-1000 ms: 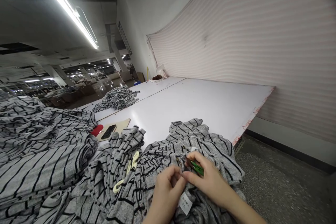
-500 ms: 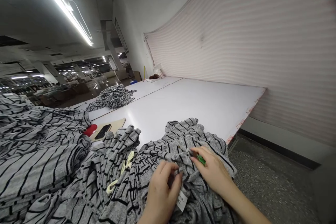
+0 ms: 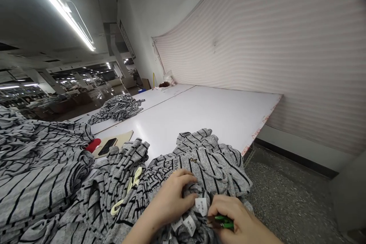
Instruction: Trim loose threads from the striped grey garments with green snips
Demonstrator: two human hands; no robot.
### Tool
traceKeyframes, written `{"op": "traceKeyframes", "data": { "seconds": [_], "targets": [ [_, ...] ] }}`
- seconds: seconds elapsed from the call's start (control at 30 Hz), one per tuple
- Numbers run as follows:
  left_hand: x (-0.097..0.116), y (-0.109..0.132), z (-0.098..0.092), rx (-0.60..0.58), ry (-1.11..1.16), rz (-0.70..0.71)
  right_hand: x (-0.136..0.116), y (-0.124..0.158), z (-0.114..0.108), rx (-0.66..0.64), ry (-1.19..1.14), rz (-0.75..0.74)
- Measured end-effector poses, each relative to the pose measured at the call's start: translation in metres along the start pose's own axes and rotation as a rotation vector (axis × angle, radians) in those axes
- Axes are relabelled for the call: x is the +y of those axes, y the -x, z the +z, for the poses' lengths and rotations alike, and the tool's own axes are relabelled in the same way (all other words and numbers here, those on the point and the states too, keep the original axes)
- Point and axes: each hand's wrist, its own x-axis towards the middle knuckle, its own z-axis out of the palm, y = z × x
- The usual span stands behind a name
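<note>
A grey garment with black stripes (image 3: 208,171) lies bunched in front of me, with a drawstring and metal eyelet on its upper side. My left hand (image 3: 178,194) is closed on a fold of its fabric, beside a white label marked XL (image 3: 201,206). More white labels (image 3: 189,225) hang just below. Green-handled thread snips (image 3: 224,221) are in my right hand (image 3: 238,217), their blades pointing left into the cloth under the XL label. The blade tips are partly hidden in the folds.
Striped garments (image 3: 42,175) are heaped at left, with pale yellow strips (image 3: 134,178) among them. A black phone (image 3: 107,146) rests on a beige pad (image 3: 126,137) near a red object (image 3: 93,145). Another garment pile (image 3: 117,106) lies farther back on the white table (image 3: 183,110).
My right hand has moved down toward me with the snips, from the garment's upper part to the labels. My left hand has shifted slightly up. More labels now show.
</note>
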Motion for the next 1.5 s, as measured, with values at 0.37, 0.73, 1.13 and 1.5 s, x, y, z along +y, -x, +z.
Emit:
{"op": "traceKeyframes", "data": {
  "seconds": [0.37, 0.73, 1.13, 1.5],
  "targets": [
    [-0.014, -0.011, -0.001, -0.091, 0.538, -0.21, 0.0, 0.003, 0.002, -0.111, 0.023, -0.089],
    [-0.018, -0.003, 0.002, 0.015, 0.903, -0.332, -0.002, -0.045, -0.022, 0.085, -0.222, 0.152],
    [-0.034, 0.012, 0.036, 0.566, 0.039, 0.321, -0.013, -0.042, -0.007, 0.042, -0.207, 0.072],
    [-0.039, 0.019, 0.038, 0.685, -0.024, 0.381, -0.003, -0.034, 0.011, 0.038, -0.193, 0.152]
  ]
}}
